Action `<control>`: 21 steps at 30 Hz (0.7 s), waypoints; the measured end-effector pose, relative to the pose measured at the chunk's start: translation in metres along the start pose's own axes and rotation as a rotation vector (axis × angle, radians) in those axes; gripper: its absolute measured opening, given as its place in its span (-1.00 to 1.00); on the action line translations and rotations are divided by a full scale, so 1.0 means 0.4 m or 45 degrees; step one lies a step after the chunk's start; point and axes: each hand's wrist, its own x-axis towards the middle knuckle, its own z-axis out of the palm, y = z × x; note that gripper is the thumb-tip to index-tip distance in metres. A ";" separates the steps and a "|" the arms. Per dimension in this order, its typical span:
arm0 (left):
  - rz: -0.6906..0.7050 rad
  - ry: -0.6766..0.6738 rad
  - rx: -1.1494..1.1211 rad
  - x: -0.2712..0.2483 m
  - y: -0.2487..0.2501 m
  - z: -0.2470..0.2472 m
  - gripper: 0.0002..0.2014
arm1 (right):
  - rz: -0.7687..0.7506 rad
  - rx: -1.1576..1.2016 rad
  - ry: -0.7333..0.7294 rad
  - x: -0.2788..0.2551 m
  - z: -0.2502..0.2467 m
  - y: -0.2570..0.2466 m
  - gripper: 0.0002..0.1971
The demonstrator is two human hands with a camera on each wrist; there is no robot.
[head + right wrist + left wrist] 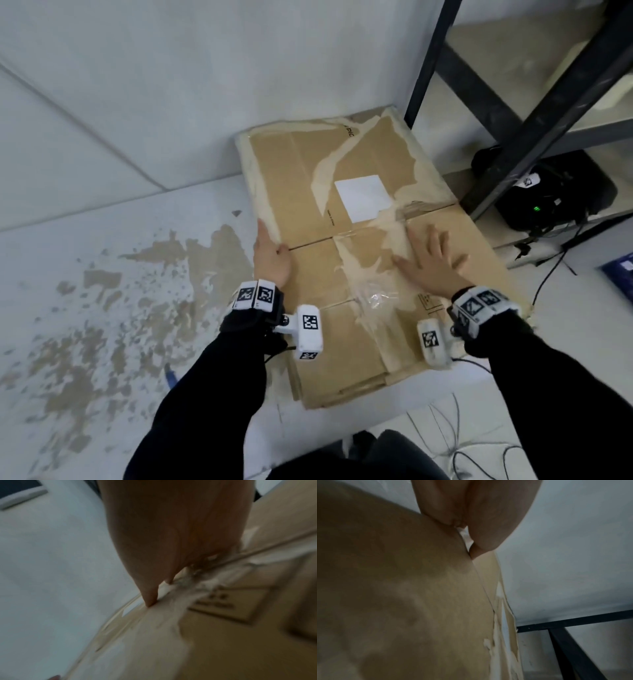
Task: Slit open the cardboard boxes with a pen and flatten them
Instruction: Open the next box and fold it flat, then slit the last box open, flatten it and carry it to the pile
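A flattened brown cardboard box (342,164) lies on the floor against the wall, with a white label (363,197) and torn, crumpled clear tape (373,294) on top. My left hand (270,253) lies along its left edge, fingers straight and thumb on the top face. My right hand (431,263) presses flat on the right half with fingers spread. The left wrist view shows the left hand (479,513) against the cardboard (402,588). In the blurred right wrist view, the right hand (171,534) has fingertips down on the cardboard (223,649). A small blue object (170,375), perhaps a pen, peeks out beside my left forearm.
A black metal shelf frame (428,58) stands right of the box. Under it sits a black device (555,192) with a green light and cables. More cables (455,442) lie near my knees. A blue item (620,274) shows at the right edge. Worn floor lies to the left.
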 end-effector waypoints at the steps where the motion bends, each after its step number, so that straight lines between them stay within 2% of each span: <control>1: 0.019 -0.019 0.040 -0.001 -0.006 -0.002 -0.34 | -0.033 0.003 -0.039 -0.019 0.005 0.007 -0.18; 3: 0.044 -0.046 0.129 0.000 -0.013 -0.005 -0.34 | -0.086 -0.014 -0.143 -0.026 0.006 0.023 -0.06; 6: 0.047 -0.112 0.218 -0.018 -0.008 -0.020 -0.34 | -0.050 -0.074 -0.226 -0.024 -0.010 0.017 0.01; 9: 0.022 -0.134 0.160 -0.066 -0.017 -0.050 -0.36 | -0.029 -0.030 -0.118 -0.036 -0.014 -0.007 -0.04; 11: -0.016 -0.145 0.069 -0.138 -0.046 -0.061 -0.40 | -0.045 0.042 0.012 -0.054 0.007 -0.010 -0.20; 14: -0.097 -0.178 -0.187 -0.305 -0.133 -0.075 -0.56 | -0.306 0.357 0.242 -0.115 0.055 -0.019 -0.53; 18: -0.335 0.050 -0.613 -0.605 -0.341 -0.079 -0.79 | -0.636 0.742 0.369 -0.316 0.132 -0.100 -0.77; 19: -0.432 0.105 -0.685 -0.679 -0.408 -0.074 -0.81 | -0.789 0.759 0.322 -0.376 0.155 -0.134 -0.81; 20: -0.541 0.150 -0.748 -0.751 -0.471 -0.067 -0.82 | -0.964 0.731 0.188 -0.429 0.185 -0.169 -0.84; 21: -0.667 0.205 -0.799 -0.817 -0.541 -0.058 -0.83 | -1.115 0.687 -0.040 -0.475 0.223 -0.202 -0.84</control>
